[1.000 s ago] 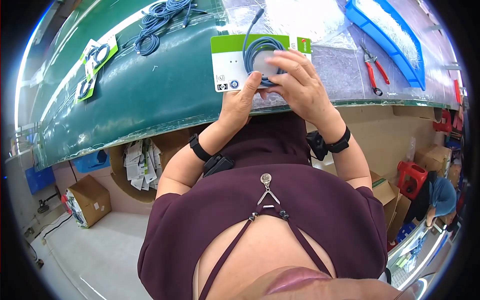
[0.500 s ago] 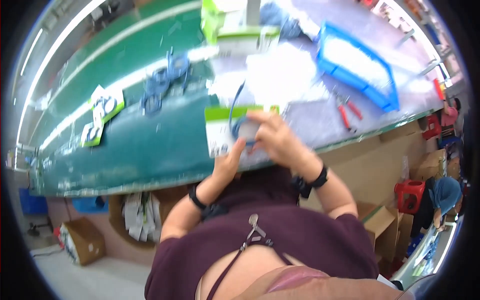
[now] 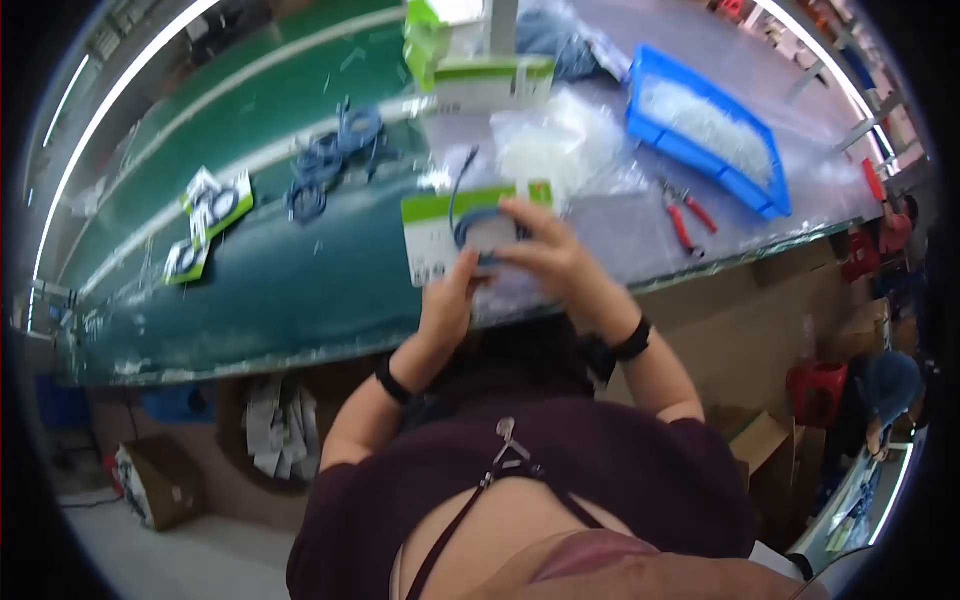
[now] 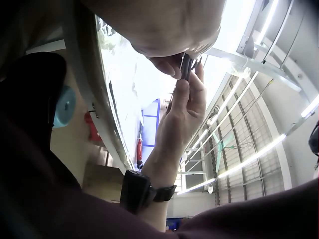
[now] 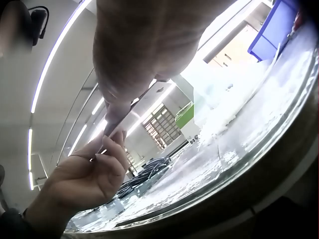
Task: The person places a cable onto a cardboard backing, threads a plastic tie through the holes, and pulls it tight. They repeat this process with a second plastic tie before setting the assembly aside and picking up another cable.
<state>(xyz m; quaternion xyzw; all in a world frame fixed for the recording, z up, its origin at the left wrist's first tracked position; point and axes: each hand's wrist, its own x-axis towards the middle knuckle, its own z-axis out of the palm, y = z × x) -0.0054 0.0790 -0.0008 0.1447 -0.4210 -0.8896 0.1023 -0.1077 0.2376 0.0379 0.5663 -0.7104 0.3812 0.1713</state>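
Note:
A green-and-white packaging card [image 3: 424, 240] is held up over the front of the table, with a coiled blue cable [image 3: 464, 226] lying against its face. One cable end stands up past the card's top edge. My left hand [image 3: 446, 308] grips the lower edge of the card, its thumb up against the coil. From the right, my right hand [image 3: 568, 266] pinches the coil, fingers across its right side and over that part of the card. In the left wrist view, the right hand [image 4: 178, 124] has thumb and fingers closed around dark cable strands [image 4: 186, 66].
Further left lie coiled cables [image 3: 318, 165] and several carded cables [image 3: 214, 212]. Clear plastic bags [image 3: 560, 150] lie behind the card. Red-handled pliers [image 3: 684, 222] and a blue tray [image 3: 710, 170] of clear pieces are to the right. More cards [image 3: 490, 82] stand at the back.
The head view has tilted up, showing more of the table's far side. Both hands keep hold of the card and cable, with the right fingers shifting slightly over the coil.

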